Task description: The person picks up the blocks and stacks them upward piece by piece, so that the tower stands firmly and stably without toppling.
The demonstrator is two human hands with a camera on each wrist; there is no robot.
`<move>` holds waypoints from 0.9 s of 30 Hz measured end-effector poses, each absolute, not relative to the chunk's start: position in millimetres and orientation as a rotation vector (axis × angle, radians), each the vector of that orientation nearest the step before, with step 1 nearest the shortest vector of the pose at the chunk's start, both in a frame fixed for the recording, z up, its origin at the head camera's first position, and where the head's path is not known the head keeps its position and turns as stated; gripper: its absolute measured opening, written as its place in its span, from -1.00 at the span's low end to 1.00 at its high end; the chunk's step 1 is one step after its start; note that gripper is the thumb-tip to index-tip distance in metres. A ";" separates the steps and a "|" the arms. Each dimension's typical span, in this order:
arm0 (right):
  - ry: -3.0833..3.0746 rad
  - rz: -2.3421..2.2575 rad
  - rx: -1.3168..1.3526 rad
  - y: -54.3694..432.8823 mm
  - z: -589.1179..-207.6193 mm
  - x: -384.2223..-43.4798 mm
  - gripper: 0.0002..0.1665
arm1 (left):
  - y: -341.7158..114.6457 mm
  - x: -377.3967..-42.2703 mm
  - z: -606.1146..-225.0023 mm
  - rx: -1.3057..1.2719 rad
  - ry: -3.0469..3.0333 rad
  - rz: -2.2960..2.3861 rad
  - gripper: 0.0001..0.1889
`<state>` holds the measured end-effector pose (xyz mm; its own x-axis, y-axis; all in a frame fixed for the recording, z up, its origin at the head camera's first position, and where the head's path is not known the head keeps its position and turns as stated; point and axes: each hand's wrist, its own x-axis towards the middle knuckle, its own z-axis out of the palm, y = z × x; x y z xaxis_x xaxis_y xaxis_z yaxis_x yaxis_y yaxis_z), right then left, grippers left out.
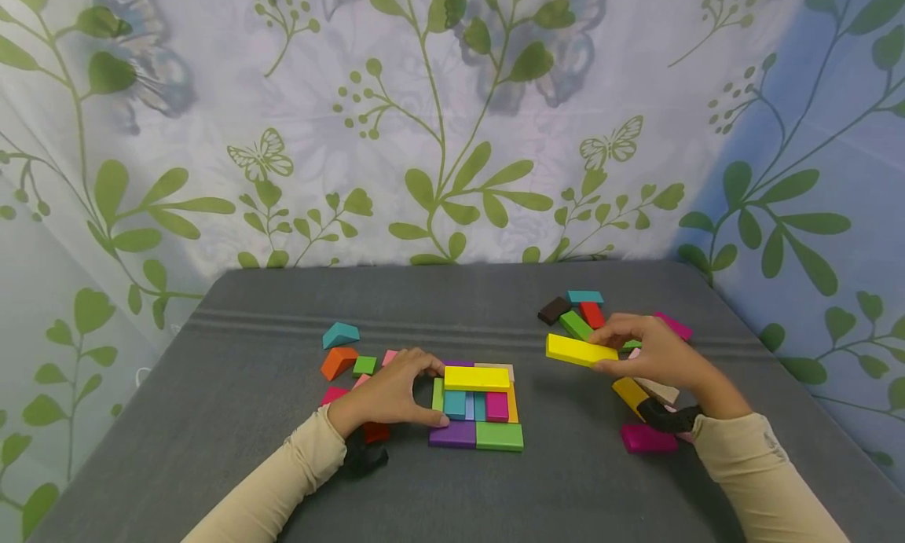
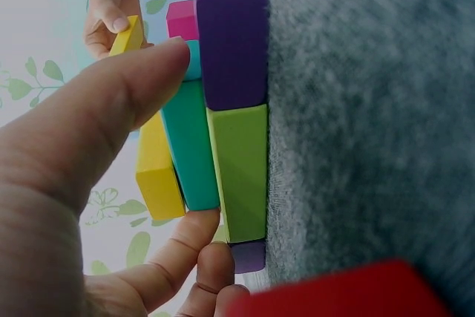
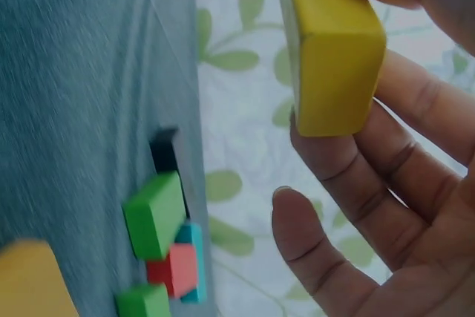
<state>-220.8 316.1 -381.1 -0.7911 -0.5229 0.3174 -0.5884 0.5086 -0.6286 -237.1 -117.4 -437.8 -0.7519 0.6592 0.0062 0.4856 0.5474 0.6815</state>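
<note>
Nearest are two beige sleeves [image 1: 272,476], reaching in over the grey desk [image 1: 566,496], with a black strap [image 1: 365,458] at the left wrist. A magenta block [image 1: 649,438] lies by the right forearm.

At the middle, a purple block [image 1: 452,434] and a green block [image 1: 499,437] meet end to end, forming the front edge of a low block structure. The left hand [image 1: 396,394] sits at its left side, thumb and fingers spread apart; fingertips touch the teal block [image 2: 191,154] and lime block [image 2: 241,176] there, though whether the thumb presses the purple block is hard to tell. A yellow bar [image 1: 477,379] lies across the top, behind a magenta piece [image 1: 497,406].

To the right, well apart from the left, the right hand [image 1: 650,354] pinches a yellow block [image 1: 576,351], raised over the desk between the structure and the loose pieces.

Farther left lie an orange block [image 1: 339,362], a small green cube [image 1: 364,366] and a blue piece [image 1: 341,335]. At the far right are a dark brown block [image 1: 555,310], a red one [image 1: 592,315] and a blue bar [image 1: 585,297]. Beyond hangs a leaf-print curtain [image 1: 452,205].
</note>
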 end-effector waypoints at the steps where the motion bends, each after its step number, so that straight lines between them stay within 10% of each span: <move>1: -2.650 1.150 0.983 312.6 -381.9 -220.3 -0.63 | -117.4 -237.2 -437.9 0.957 2.535 0.999 -0.27; 27: -2.625 1.070 1.125 216.1 -410.1 -192.0 -0.65 | -117.9 -238.0 -440.0 0.961 2.534 1.005 -0.26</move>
<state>-192.0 216.1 -410.1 -0.7241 -0.6017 0.3371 -0.6659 0.4828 -0.5688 -238.0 -117.9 -440.0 -0.7510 0.6602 0.0097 0.4874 0.5444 0.6827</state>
